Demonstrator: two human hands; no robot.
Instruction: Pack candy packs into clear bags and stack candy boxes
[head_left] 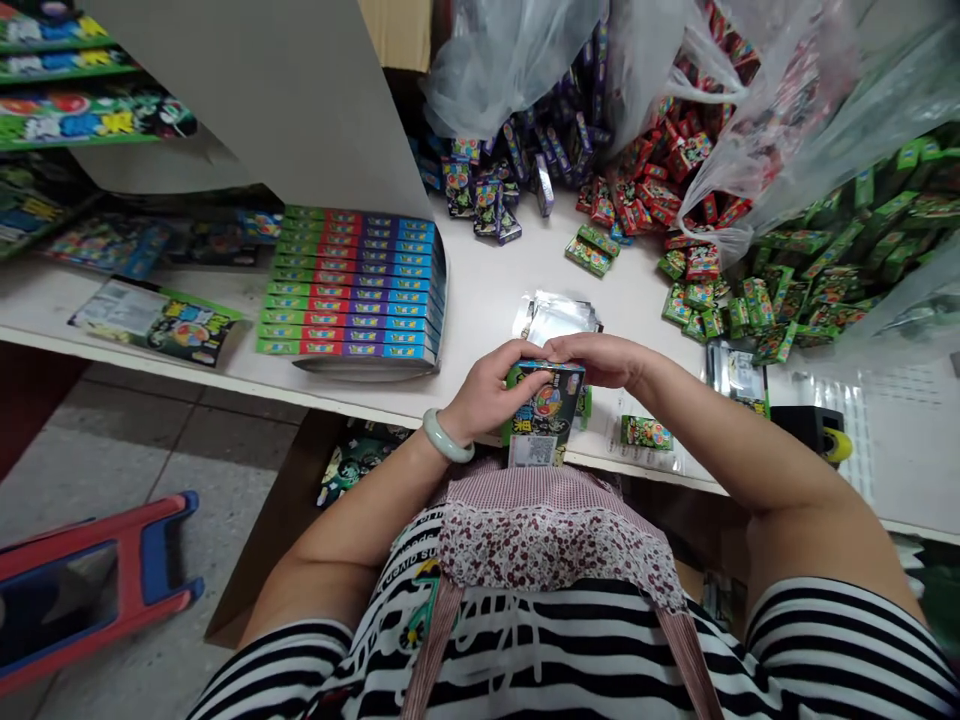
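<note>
My left hand (499, 388) is closed round the side of a black printed carton (541, 410) with a white label at its lower end, the thumb lying across its face. My right hand (600, 358) is bent over the carton's top edge, its fingers drawn together there and partly hidden. The carton stands at the table's front edge, close to my apron. Just beyond my hands lies a small pile of silvery packets (559, 315). A small green box (646, 432) rests right of the carton, below my right forearm.
A stack of multicoloured cartons (352, 285) stands to the left. Plastic bags spill small purple boxes (487, 200), red boxes (645, 190) and green boxes (765, 300) along the back and right. A black tape dispenser (806, 428) sits at right. A red-blue stool (97, 580) stands on the floor.
</note>
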